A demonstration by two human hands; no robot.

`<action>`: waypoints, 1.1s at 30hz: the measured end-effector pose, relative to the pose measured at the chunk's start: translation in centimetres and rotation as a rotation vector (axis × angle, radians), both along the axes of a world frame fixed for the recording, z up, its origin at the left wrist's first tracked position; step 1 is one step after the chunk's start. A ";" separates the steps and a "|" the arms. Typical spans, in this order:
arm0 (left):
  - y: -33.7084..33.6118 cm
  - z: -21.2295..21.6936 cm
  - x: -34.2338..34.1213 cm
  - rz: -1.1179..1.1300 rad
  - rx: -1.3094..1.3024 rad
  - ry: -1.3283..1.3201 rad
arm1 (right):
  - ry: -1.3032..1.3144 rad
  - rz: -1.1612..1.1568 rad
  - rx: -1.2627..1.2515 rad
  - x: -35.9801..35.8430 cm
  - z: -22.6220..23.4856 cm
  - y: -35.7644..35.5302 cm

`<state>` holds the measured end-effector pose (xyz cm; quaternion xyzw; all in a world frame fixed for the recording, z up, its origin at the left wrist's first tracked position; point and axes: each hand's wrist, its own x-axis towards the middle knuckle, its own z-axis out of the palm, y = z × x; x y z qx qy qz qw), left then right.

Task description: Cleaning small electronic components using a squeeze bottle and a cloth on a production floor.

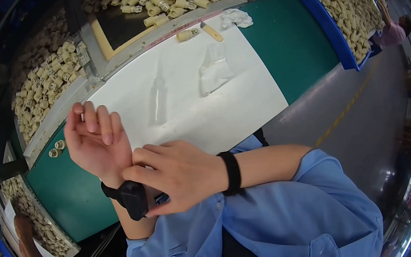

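head: right fingers (141, 175) around black wrist device (134, 199), left fingers (90, 118) half-curled by white sheet (243, 99), green tabletop (290, 37) beyond its right edge

1. The wrist device (134, 200) is a black, blocky unit with rounded corners and a dull, dark face.
2. It sits at the left wrist (114, 179), just below the upturned palm, its longer side running roughly along the forearm.
3. Its black strap (111, 192) shows at the wrist's outer edge.
4. Fingers of the right hand (183, 176) lie close around its inner side, hiding the strap there in part.
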<state>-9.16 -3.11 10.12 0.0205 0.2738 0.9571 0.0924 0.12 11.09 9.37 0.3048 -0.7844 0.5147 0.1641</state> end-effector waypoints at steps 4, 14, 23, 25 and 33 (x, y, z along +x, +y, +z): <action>0.2 0.4 -1.2 0.103 -0.050 0.066 | 0.044 -0.021 -0.003 -0.4 -0.4 -0.1; -1.0 -1.2 -0.3 0.335 -0.430 0.115 | 0.021 -0.110 0.080 -3.6 -0.5 5.8; -2.4 -2.7 1.4 0.349 -0.560 -0.049 | -0.167 -0.034 0.937 -6.7 -1.5 6.7; -2.0 -2.8 2.1 0.275 -0.638 -0.002 | -0.220 0.000 0.972 -7.0 -2.2 6.3; -2.5 -3.9 2.5 0.166 -0.780 -0.036 | 0.044 -0.080 0.838 -7.5 -2.9 8.2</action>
